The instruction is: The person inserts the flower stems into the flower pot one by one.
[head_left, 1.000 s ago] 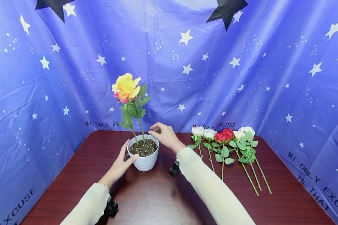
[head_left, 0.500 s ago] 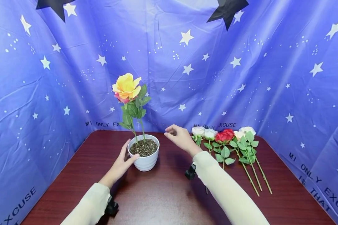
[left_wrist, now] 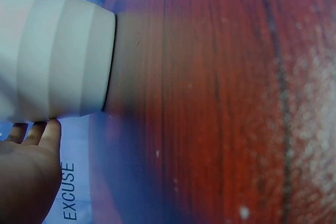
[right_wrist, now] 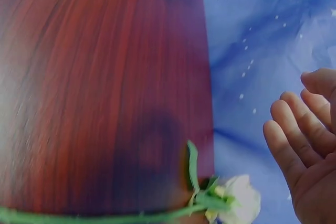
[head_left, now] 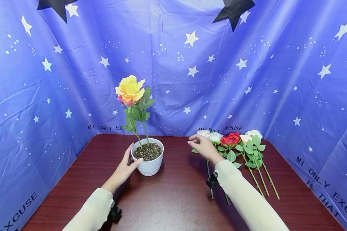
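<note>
A white ribbed flower pot (head_left: 151,167) filled with dark soil (head_left: 147,152) stands on the table. Two stems rise from the soil, topped by a yellow rose (head_left: 130,89) with a pink bloom (head_left: 124,100) partly behind it. My left hand (head_left: 125,168) holds the pot's left side, thumb over the rim; its fingertips (left_wrist: 51,129) meet the wall in the left wrist view. Bare of any object, my right hand (head_left: 204,147) hovers over the leftmost white rose (head_left: 203,132), hiding part of it. The right wrist view shows this hand's fingers loosely bent above the white rose (right_wrist: 242,200) and its stem.
Right of my right hand lie another white rose (head_left: 216,137), a red rose (head_left: 230,139) and several pale roses (head_left: 253,133), stems pointing toward the front. Behind the dark red wooden table (head_left: 167,199) hangs a blue star-patterned cloth (head_left: 173,64).
My right hand has moved right, away from the pot's rim and stems, to over the leftmost white rose. The left hand and the pot have stayed in place.
</note>
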`<state>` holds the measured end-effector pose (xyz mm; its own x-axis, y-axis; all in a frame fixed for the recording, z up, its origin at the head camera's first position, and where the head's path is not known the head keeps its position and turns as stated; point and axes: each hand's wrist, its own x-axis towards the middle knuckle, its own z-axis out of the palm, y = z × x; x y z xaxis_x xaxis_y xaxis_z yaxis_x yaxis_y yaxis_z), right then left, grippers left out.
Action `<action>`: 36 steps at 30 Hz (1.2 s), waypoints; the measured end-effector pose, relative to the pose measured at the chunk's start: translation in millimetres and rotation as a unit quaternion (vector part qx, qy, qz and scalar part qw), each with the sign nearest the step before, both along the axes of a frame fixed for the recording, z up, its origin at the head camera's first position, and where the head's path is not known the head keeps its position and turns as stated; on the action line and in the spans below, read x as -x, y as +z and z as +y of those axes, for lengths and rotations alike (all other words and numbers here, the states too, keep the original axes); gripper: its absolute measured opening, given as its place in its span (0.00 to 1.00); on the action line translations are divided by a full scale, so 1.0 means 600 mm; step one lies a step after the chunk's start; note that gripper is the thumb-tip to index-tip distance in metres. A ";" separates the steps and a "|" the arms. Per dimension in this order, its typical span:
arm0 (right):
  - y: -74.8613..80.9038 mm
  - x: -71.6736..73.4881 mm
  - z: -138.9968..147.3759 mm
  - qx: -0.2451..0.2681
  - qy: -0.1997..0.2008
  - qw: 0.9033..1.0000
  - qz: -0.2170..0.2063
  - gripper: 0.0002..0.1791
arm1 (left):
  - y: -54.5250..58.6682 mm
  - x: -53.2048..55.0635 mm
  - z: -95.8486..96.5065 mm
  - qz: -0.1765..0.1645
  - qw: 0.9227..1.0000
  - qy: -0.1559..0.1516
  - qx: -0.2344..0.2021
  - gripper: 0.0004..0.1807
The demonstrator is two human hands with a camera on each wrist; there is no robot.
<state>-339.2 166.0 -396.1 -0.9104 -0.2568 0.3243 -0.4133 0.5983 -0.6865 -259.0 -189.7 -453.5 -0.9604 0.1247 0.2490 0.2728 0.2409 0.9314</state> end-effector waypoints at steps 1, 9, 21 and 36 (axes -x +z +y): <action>-0.002 0.000 0.006 -0.002 -0.002 1.000 -0.002 0.13 | 0.000 0.000 0.000 -0.002 1.000 0.000 -0.003 0.46; -0.016 -0.012 0.044 -0.012 -0.007 1.000 -0.027 0.13 | 0.000 0.000 0.000 -0.002 1.000 -0.003 -0.007 0.45; -0.042 -0.045 0.087 -0.016 0.003 0.993 -0.116 0.14 | 0.002 -0.002 0.002 -0.004 1.000 -0.006 -0.010 0.45; -0.066 -0.074 0.100 -0.045 -0.060 0.982 -0.174 0.16 | 0.000 -0.001 0.002 -0.003 1.000 -0.007 -0.018 0.45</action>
